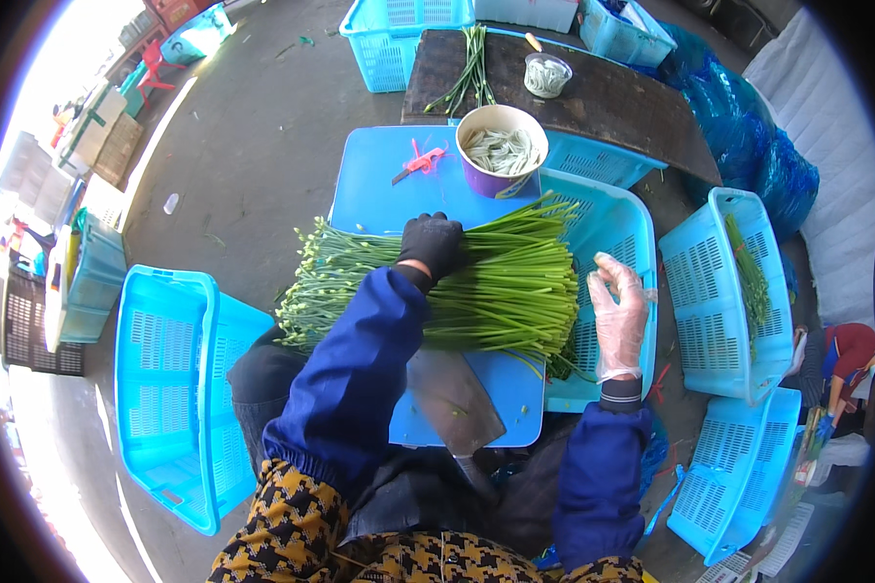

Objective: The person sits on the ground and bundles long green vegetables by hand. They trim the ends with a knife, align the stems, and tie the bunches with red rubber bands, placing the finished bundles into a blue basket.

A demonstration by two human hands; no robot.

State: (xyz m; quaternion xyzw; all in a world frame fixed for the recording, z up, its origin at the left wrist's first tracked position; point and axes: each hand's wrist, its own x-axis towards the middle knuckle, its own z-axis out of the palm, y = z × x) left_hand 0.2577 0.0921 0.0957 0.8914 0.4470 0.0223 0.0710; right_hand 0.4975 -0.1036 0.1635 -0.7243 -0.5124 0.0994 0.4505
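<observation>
A wide bundle of flowering chives (514,280) lies across a blue board (379,182), buds to the left, cut stem ends to the right. Over the bundle's middle is my left hand (432,246) in a black glove, its fingers curled; whether stalks are inside them is hidden. My right hand (618,317), in a clear plastic glove, is just right of the stem ends, above a turquoise crate (643,240). Its fingers are bent and apart from the thumb, with nothing held. A cleaver (461,404) rests on the near board, its handle pointing towards me.
Beyond the bundle stand a tub of rubber bands (502,149) and a small knife with a pink handle (423,160). A dark wooden board (612,95) carries loose chives (472,69) and a clear cup (547,75). Crates flank me left (164,393) and right (700,284). Another person (846,357) bends at far right.
</observation>
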